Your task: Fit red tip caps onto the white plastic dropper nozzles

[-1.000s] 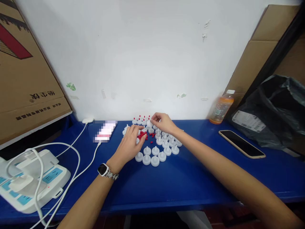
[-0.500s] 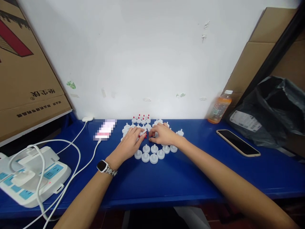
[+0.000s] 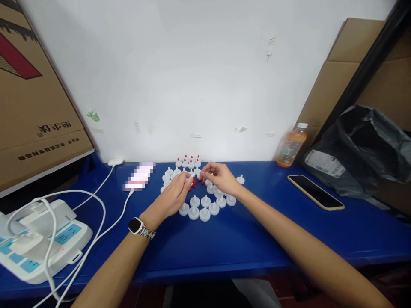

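Note:
My left hand (image 3: 173, 193) is closed around a white nozzle cap (image 3: 192, 176), whose pale tip shows between thumb and fingers. Just to its right, my right hand (image 3: 222, 178) pinches with thumb and forefinger close to that tip; what lies in the pinch is too small to make out. Beneath and between the hands is a small pile of red tips (image 3: 194, 183). White nozzle caps with upright spouts surround it, several of them in front (image 3: 204, 214). Behind the hands stand several white caps with red tips fitted (image 3: 191, 163).
On the blue table (image 3: 257, 244), a power strip (image 3: 80, 239) with looping white cables lies left, near a blurred-out lit phone (image 3: 139, 176). Toward the right are an orange drink bottle (image 3: 291, 146), a phone (image 3: 316, 192) and a black plastic bag (image 3: 359, 149). Cardboard boxes (image 3: 41, 98) flank the wall.
My right hand has risen from the red pile and come up beside the cap's tip in my left hand. More of the red tips now show. The view has shifted slightly.

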`<state>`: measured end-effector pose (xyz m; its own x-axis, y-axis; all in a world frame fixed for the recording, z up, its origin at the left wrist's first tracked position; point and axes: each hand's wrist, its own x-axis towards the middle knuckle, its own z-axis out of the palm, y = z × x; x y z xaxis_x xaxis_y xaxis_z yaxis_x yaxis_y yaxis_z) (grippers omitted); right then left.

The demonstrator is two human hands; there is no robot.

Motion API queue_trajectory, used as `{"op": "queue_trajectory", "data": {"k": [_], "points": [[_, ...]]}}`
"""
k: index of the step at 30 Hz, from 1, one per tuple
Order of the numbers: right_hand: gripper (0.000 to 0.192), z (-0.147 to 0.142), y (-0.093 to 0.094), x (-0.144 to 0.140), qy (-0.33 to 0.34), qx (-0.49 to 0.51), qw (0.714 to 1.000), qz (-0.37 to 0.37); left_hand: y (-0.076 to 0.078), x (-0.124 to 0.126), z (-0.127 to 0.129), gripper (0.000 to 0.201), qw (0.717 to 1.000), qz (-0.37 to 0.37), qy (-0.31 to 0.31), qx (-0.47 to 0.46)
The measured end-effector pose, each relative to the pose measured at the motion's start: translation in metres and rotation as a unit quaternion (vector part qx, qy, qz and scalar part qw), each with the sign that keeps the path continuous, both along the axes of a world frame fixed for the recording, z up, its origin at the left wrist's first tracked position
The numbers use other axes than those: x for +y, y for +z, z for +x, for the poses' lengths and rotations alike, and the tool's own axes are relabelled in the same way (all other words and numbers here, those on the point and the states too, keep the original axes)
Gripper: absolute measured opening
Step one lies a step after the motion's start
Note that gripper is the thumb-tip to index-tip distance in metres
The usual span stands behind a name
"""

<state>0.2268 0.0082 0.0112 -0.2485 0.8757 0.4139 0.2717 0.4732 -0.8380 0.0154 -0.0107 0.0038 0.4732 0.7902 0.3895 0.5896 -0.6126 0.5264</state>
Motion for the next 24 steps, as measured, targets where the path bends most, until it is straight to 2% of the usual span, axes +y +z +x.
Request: {"op": "queue_trajectory", "data": {"k": [2, 5, 11, 16, 21, 24], "points": [[0.028, -0.002, -0.001, -0.002, 0.027, 0.100, 0.994, -0.036, 0.002, -0.003, 0.001, 0.033, 1.000, 0.001, -0.002, 0.002], [0.033, -0.007, -0.003, -0.006, 0.048, 0.157, 0.985, -0.053, 0.007, -0.007, 0.003, 0.034, 0.999, 0.019, -0.007, 0.028], [0.034, -0.016, -0.003, -0.012, 0.052, 0.178, 0.981, -0.059, 0.009, -0.011, 0.006, 0.035, 0.996, 0.057, -0.032, 0.064], [0.040, -0.022, -0.004, -0.014, 0.003, 0.231, 0.971, -0.066, 0.004, -0.009, 0.009, 0.035, 0.997, 0.062, -0.025, 0.049], [0.040, -0.035, -0.003, -0.020, -0.033, 0.235, 0.971, -0.016, 0.001, -0.008, 0.012, 0.037, 0.998, 0.054, -0.023, 0.006], [0.036, -0.040, -0.002, -0.022, -0.032, 0.226, 0.974, 0.008, 0.001, -0.007, 0.012, 0.038, 0.998, 0.045, -0.022, -0.031]]}}
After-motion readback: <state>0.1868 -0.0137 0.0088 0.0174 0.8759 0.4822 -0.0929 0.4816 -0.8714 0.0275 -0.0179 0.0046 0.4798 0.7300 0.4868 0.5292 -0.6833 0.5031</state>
